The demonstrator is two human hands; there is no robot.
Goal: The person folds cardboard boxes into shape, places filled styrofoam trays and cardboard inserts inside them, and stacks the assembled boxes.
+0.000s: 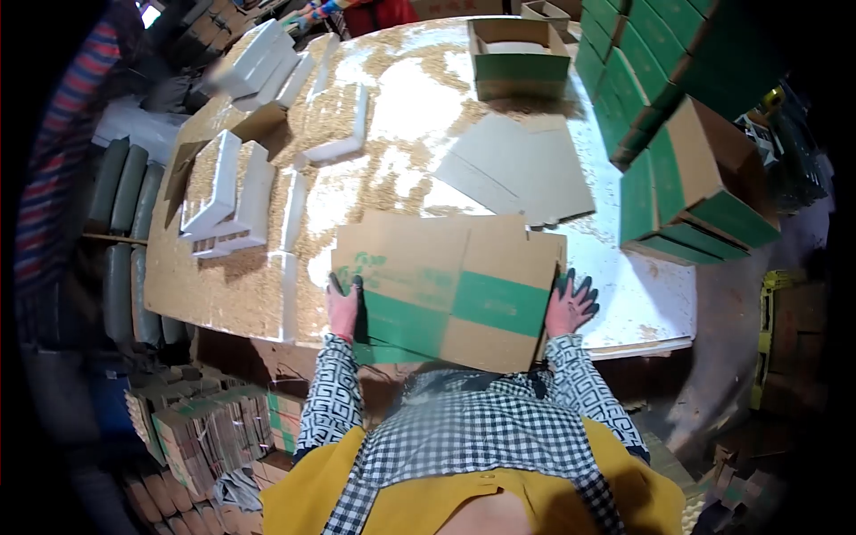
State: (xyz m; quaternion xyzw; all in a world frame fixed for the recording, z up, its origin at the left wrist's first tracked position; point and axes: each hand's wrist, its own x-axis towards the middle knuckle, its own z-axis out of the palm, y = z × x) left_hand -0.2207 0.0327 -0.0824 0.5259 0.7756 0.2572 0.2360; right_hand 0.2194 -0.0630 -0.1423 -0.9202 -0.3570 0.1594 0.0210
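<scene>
Hands (568, 312) flank cardboard (437, 299), fingers (583, 288) spread.

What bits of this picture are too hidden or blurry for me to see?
All in the head view:
Flattened carton: its underside is hidden by its own top face.
Green print on it: too smeared to read.
Stacked green cartons: tops cut off by the upper edge.
Striped cloth, left: the rest is lost in the dark lens border.
</scene>
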